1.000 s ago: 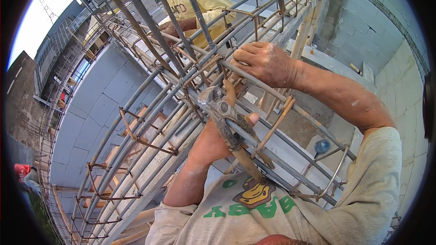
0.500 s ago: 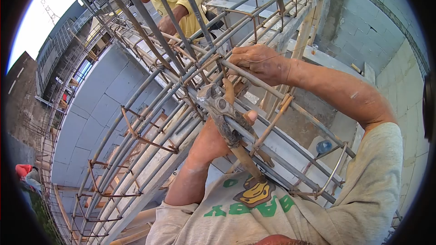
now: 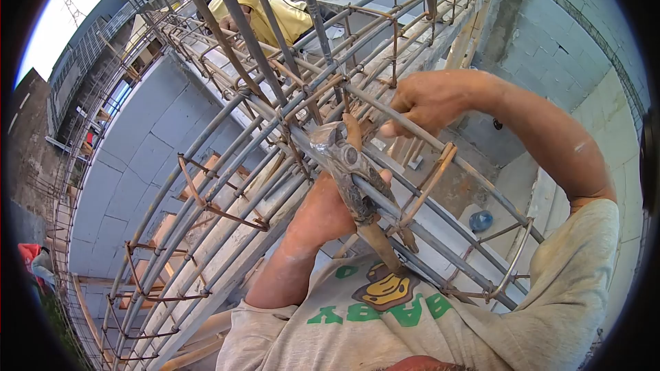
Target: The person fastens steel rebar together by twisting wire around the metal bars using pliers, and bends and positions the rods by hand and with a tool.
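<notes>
My left hand [image 3: 328,209] reaches up under the steel bars, closed around a pair of worn metal pincers [image 3: 350,154]. The pincers' jaws rest close to the bar crossing, and their handles [image 3: 378,247] point back to my chest. My right hand [image 3: 433,99] is just right of the crossing, beside a long rebar [image 3: 405,124]. Its fingers are curled, with the thumb pointing left; whatever lies in them is too small to make out. Around both hands runs a rebar cage [image 3: 289,117] with bent stirrups [image 3: 430,182] and wire-tied joints.
A co-worker in a yellow shirt [image 3: 278,17] bends over the cage ahead. Upright bars [image 3: 265,34] rise between us. Grey block walls [image 3: 137,158] stand on both sides. A blue water bottle [image 3: 481,220] is below right. Another person in red [image 3: 31,257] is far lower left.
My right hand has drawn back to the right and turned downward; the thin wire seen by it earlier no longer shows. The co-worker has leaned lower. My left hand still holds the pincers.
</notes>
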Demonstrator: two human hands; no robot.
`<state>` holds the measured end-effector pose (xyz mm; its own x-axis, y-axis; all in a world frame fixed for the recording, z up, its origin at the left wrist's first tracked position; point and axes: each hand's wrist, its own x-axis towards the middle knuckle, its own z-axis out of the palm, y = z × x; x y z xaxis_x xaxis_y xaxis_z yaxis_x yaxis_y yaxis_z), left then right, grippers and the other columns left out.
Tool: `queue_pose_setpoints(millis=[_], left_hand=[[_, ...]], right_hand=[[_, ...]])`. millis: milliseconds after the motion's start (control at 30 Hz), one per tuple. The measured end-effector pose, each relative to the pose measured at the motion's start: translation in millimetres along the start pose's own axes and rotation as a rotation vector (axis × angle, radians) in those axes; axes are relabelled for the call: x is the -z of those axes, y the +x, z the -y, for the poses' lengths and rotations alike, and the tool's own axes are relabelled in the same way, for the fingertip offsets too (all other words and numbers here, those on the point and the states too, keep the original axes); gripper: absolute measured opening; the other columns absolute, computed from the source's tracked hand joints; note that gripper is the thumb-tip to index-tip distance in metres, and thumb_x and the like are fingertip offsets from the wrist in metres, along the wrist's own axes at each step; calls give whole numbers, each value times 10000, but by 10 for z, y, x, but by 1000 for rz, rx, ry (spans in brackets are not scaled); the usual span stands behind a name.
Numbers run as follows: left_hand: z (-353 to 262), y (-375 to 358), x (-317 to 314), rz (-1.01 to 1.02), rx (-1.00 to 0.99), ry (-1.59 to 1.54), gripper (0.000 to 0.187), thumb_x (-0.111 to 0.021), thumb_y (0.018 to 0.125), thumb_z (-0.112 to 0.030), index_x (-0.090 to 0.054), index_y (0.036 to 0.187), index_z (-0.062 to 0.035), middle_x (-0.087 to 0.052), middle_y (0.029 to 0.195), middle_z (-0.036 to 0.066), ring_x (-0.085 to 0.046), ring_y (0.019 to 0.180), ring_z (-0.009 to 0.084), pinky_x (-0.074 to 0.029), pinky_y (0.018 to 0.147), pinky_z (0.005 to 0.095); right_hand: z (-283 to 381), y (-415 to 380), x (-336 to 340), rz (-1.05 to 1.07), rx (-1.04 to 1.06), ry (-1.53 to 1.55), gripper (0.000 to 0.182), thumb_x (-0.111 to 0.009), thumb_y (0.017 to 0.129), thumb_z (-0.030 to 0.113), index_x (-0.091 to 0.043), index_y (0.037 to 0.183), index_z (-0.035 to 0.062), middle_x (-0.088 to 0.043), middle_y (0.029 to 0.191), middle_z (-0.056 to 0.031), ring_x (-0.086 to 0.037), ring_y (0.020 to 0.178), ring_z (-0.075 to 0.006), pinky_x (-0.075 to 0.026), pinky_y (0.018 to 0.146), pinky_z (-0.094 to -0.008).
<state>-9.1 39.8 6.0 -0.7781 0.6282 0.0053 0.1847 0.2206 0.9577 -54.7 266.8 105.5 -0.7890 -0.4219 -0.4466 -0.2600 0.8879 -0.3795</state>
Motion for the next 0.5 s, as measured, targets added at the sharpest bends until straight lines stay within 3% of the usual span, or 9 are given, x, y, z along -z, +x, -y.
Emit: queue_pose_setpoints(millis=[67, 133, 167, 233, 267, 333, 433, 500], left_hand=[[64, 20, -8, -5, -101, 12, 321, -738, 845, -229, -639, 1063, -14, -629, 928, 141, -610, 859, 278, -481, 764, 411], [28, 21, -2, 5, -98, 38, 299, -734, 835, -197, -643, 1060, -22, -632, 987, 152, -609, 921, 294, -476, 821, 410], [-79, 8, 8, 20, -44, 55, 306, -730, 828, -177, -638, 1075, -22, -631, 1013, 157, -606, 953, 304, -472, 851, 410], [-74, 13, -11, -2, -122, 75, 329, -763, 787, -167, -636, 1060, -35, -634, 977, 114, -602, 922, 258, -481, 826, 380], [22, 51, -24, -47, -259, 80, 345, -800, 753, -178, -640, 1030, -47, -638, 914, 66, -602, 859, 202, -494, 772, 350], [37, 51, -4, -27, -340, 33, 386, -828, 632, -103, -644, 969, -62, -638, 908, 21, -598, 848, 148, -500, 753, 325], [-54, 32, 24, 6, -298, 12, 389, -807, 624, -65, -640, 975, -51, -638, 932, 21, -603, 841, 152, -504, 750, 333], [-6, 21, 29, -2, -317, 14, 402, -777, 644, -47, -630, 1018, -35, -644, 928, 36, -613, 856, 156, -523, 741, 331]], right_hand=[[56, -214, 306, -133, -18, -304, 453, -597, 945, 336, -621, 663, -18, -567, 581, -79, -554, 508, -170, -461, 525, -364], [395, -487, 552, -322, -95, -20, 341, -655, 901, 276, -650, 764, -37, -597, 614, -82, -609, 613, -182, -484, 586, -348], [502, -518, 550, -308, 75, -28, 327, -675, 885, 271, -656, 785, -40, -600, 621, -86, -614, 628, -184, -486, 595, -344], [654, -552, 499, -275, 414, -35, 312, -713, 855, 262, -667, 828, -46, -605, 634, -94, -625, 656, -188, -490, 613, -337], [698, -517, 387, -202, 399, -64, 311, -726, 842, 260, -670, 822, -45, -607, 645, -96, -618, 651, -189, -486, 612, -335], [727, -380, 189, -75, 372, -87, 308, -745, 821, 259, -675, 806, -41, -612, 666, -99, -605, 642, -193, -476, 611, -333], [724, -309, 199, 15, 321, 15, 308, -758, 803, 263, -678, 766, -32, -617, 692, -101, -583, 633, -201, -459, 614, -334], [702, -318, 135, -92, 384, 59, 287, -756, 786, 250, -676, 717, -16, -605, 679, -81, -555, 622, -188, -432, 591, -339]])
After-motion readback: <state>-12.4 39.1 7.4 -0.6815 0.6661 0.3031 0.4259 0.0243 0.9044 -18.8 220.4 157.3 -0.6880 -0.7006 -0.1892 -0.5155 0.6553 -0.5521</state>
